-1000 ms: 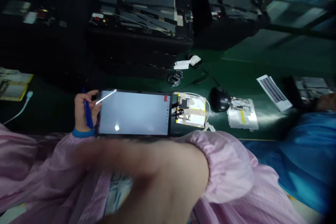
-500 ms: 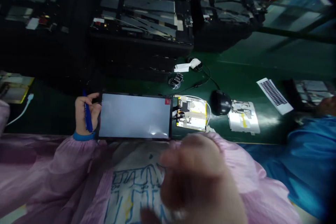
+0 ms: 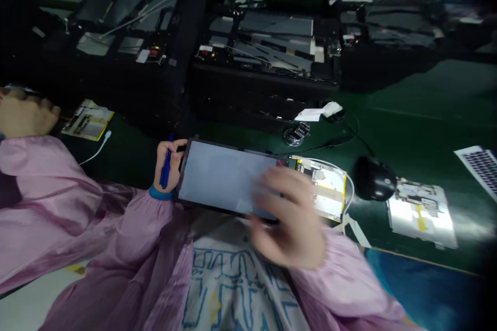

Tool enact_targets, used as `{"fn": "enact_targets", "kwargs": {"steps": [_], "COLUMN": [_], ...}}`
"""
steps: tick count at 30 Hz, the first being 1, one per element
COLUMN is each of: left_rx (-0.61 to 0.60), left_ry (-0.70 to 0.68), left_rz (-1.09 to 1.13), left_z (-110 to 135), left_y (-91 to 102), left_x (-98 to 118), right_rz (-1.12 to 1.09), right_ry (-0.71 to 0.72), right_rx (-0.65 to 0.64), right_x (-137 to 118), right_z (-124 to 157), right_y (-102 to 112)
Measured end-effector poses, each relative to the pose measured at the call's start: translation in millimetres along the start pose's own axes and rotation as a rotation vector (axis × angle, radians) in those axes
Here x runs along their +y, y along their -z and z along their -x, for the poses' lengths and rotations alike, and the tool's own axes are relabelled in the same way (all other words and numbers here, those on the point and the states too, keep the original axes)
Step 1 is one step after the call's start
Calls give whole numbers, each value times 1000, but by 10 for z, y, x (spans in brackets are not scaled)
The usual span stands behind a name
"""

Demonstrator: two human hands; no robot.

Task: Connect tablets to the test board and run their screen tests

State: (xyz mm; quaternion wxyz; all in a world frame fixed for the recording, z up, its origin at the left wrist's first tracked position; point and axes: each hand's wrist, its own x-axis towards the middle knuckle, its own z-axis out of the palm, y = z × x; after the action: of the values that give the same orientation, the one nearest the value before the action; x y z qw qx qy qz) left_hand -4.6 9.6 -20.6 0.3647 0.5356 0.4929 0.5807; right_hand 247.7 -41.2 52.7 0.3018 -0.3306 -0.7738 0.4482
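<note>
A tablet screen (image 3: 221, 170) with a lit, pale grey face and black border lies at the table's front edge, slightly tilted. At its left end is my left hand (image 3: 167, 165), with a blue pen (image 3: 166, 168) held in it and fingers closed by the screen's edge. My right hand (image 3: 291, 212), blurred by motion, is over the screen's right end, thumb and fingers apart and nothing in them. Whether it touches the glass I cannot tell. Right of the screen, partly behind that hand, lies an opened circuit board with battery (image 3: 330, 191) and a white cable.
A black domed device (image 3: 375, 178) and a silver board assembly (image 3: 423, 212) lie to the right. Behind are a small metal stand (image 3: 297, 134) and black foam trays (image 3: 267, 77) of parts. At left, a co-worker's hand (image 3: 29, 114) is near another board (image 3: 88, 120).
My right hand has moved forward, from near the camera to over the screen's right end. The view has shifted left, and the screen now appears tilted. The left hand still has the pen.
</note>
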Motion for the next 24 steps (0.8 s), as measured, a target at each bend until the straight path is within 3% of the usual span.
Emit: {"fn": "enact_targets", "kwargs": {"steps": [3,6,9,12,15,18,24], "left_rx": [-23,-30,-18,9,10,-14,-12], "left_ry": [0,16,32,26,15,-8,-49], "left_rz": [9,-13,-48,-60,-50,-26,21], "left_z": [-10,-25,-38,-43,-46,-55,-82], "left_y": [-9,-15,-16,-9,-1,-2,-8], "left_x": [7,29,33,10,-17,-25,-23], "right_rz": [437,741,695,570,595,632,566], "right_ry": [-42,-34,-4,-12,-100,-185,-266], "right_rx": [62,8,20,207,356,346,277], "right_x": [82,155,183,231,361,519,632], "right_z": [-141,-143,5,207,381,512,627], "right_y": [-108,-206,-105,161,410,520,488]}}
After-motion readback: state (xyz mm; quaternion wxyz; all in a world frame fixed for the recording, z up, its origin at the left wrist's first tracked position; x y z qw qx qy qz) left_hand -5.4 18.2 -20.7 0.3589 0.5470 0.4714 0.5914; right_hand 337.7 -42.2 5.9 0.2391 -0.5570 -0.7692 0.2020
